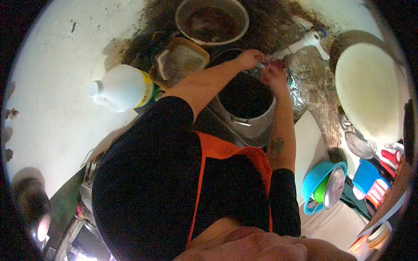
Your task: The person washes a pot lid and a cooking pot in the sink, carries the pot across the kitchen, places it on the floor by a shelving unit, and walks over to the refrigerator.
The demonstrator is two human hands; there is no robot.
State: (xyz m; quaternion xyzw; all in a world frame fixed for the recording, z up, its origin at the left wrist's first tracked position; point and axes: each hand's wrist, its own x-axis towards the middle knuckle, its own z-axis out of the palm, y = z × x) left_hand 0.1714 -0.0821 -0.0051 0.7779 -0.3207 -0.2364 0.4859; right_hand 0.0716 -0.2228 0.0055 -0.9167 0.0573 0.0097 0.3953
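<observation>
Both my hands are close together over the far rim of a large pot (246, 98) with a dark inside, just left of a white tap (310, 40). My left hand (251, 59) reaches in from the left, its fingertips close to my right hand (275, 75). The fingers are blurred, and something small and shiny shows between the hands, too unclear to name. A reddish patch by the right fingers is also too smeared to tell. Wet, shiny glints lie beside my right wrist.
A round basin (212, 41) stands behind, with a tan tray (185, 58) nearer. To the left is a white jug (122, 88) with a yellow label. On the right are an oval pale board (369, 92), a strainer (359, 145) and a turquoise tub (310, 185) holding dishes.
</observation>
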